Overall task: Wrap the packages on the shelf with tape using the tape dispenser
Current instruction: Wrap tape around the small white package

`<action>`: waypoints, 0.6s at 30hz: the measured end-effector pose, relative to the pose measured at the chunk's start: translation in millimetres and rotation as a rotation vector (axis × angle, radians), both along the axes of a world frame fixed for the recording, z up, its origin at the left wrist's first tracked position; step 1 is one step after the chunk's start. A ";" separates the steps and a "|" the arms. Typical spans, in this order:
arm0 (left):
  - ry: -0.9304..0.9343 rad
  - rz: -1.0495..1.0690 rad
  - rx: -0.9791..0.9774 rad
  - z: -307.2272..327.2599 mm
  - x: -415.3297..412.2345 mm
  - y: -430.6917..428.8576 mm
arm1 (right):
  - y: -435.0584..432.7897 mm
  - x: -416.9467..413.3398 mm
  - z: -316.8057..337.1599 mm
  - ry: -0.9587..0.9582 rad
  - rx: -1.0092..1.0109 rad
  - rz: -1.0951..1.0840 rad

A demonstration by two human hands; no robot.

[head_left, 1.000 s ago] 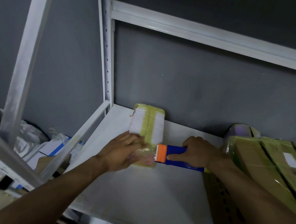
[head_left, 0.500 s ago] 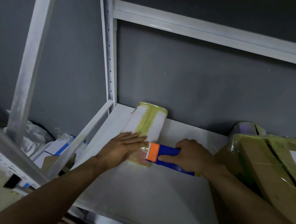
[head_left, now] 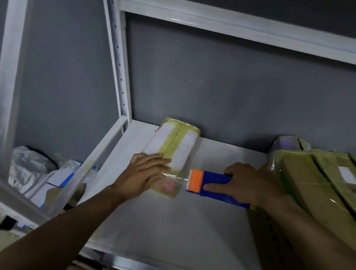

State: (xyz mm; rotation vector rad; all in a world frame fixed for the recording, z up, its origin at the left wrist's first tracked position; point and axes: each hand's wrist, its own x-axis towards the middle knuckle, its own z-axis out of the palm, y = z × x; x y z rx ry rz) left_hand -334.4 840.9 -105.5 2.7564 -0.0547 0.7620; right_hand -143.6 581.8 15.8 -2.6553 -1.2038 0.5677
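A flat white package [head_left: 175,144] with yellowish tape strips lies on the white shelf [head_left: 166,222], its far end against the grey wall. My left hand [head_left: 143,174] presses flat on the package's near end, fingers apart. My right hand [head_left: 245,182] grips the blue tape dispenser [head_left: 215,186], whose orange head sits just right of the package. A short stretch of clear tape [head_left: 175,180] runs from the dispenser head across the package's near end.
Large cardboard boxes [head_left: 325,187] wrapped in film stand at the shelf's right, with a tape-like roll [head_left: 288,142] behind them. A white upright post [head_left: 118,67] marks the shelf's left back corner. Bags and small boxes [head_left: 43,174] lie lower left, beyond the shelf.
The dispenser slid left toward the package, then back right a little, leaving clear tape stretched across the package's near end. My left hand stays pressed on the package.
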 end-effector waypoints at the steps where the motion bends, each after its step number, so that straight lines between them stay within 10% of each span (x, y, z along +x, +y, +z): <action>1: -0.001 0.000 0.030 0.1 1.2 -2.0 | -3.6 2.0 1.5 -0.016 -0.017 -0.004; 18: -0.007 -0.121 0.196 13.8 15.8 -8.2 | -20.8 -21.6 -28.1 0.031 0.036 -0.126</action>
